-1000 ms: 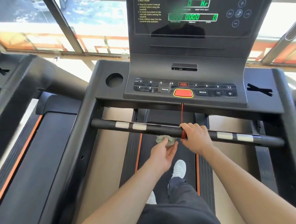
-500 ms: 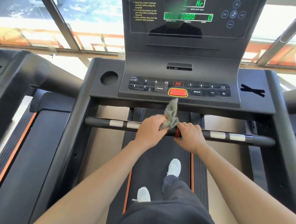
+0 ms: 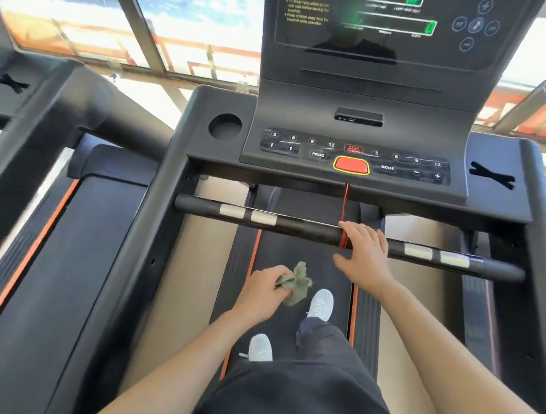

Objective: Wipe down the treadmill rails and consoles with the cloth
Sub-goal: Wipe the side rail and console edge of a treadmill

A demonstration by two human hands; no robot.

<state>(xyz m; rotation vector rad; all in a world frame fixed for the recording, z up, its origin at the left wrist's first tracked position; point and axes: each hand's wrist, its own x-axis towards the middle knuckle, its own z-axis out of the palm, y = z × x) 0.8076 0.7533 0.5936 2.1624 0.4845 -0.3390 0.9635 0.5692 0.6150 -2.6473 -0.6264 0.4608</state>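
We see the left hand [image 3: 261, 292] with its fingers clenched around the crumpled cloth [image 3: 295, 284], held in the air near the front bar [image 3: 303, 227] but apart from it, probably ready for a wiping pass. The right hand [image 3: 364, 252] rests on the bar beside the red cord [image 3: 344, 207], fingers loose and flat, we think to steady the body.

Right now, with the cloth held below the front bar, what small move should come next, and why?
Probably raise the left hand with the cloth onto the front bar, just left of the right hand, and wipe toward the white patches. The cloth is in the air below the bar, wiping nothing, while the right hand rests on the bar at the red cord.
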